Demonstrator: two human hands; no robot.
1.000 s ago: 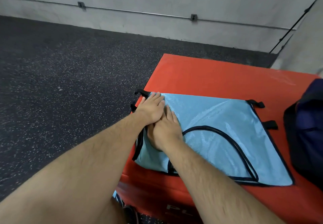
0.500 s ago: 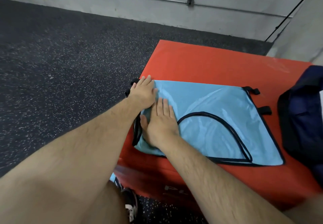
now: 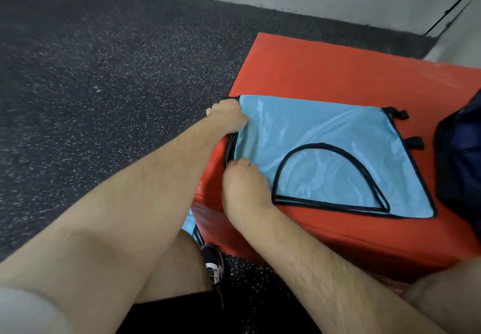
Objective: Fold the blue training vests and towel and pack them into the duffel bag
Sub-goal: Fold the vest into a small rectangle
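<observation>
The blue vest [image 3: 325,135] lay flat on the red padded box [image 3: 338,68] and folding it appeared to be the step in hand. The left hand [image 3: 226,116] had its fingers curled over the vest's far left corner, and the right hand [image 3: 243,185] had its fingers bunched on the same edge nearer the person, both apparently gripping cloth. The next move probably called for lifting that edge and carrying it rightward with corners matched; the edge sat at the box's drop to the speckled floor [image 3: 104,73], bare red lay beyond, and the duffel bag [image 3: 460,156] crowded the right side.
</observation>
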